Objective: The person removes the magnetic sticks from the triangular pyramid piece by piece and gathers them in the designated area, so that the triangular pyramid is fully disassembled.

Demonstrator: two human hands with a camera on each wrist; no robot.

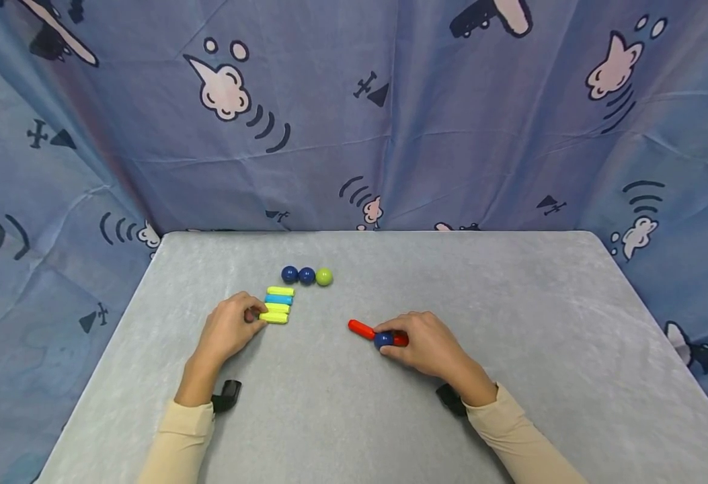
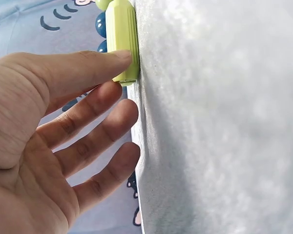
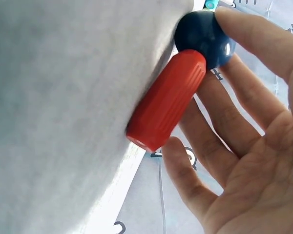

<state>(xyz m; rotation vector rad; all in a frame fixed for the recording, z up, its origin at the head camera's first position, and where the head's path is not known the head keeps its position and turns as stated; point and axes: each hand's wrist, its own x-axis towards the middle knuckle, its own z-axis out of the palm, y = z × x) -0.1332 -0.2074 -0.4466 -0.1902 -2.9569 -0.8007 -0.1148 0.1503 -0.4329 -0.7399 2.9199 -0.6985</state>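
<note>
My left hand (image 1: pixel 228 329) is at the left end of a row of ribbed rods, with its thumb on the nearest yellow-green rod (image 2: pixel 121 36); the index finger is partly hidden behind. Beyond that rod lie more yellow-green rods (image 1: pixel 280 292) and a blue rod (image 1: pixel 278 300), side by side. Between thumb and index finger, my right hand (image 1: pixel 429 343) pinches a dark blue ball (image 3: pixel 201 36). One red rod (image 1: pixel 361 329) touches the ball's left side. A second red rod (image 3: pixel 166 100) meets the ball on the other side, under the palm.
Behind the rods, two dark blue balls (image 1: pixel 298 275) and a lime green ball (image 1: pixel 324 276) stand in a line. The grey tabletop (image 1: pixel 511 289) ends at a patterned blue curtain (image 1: pixel 450 134) at the back and sides. Black wrist cameras (image 1: pixel 226 396) sit below both hands.
</note>
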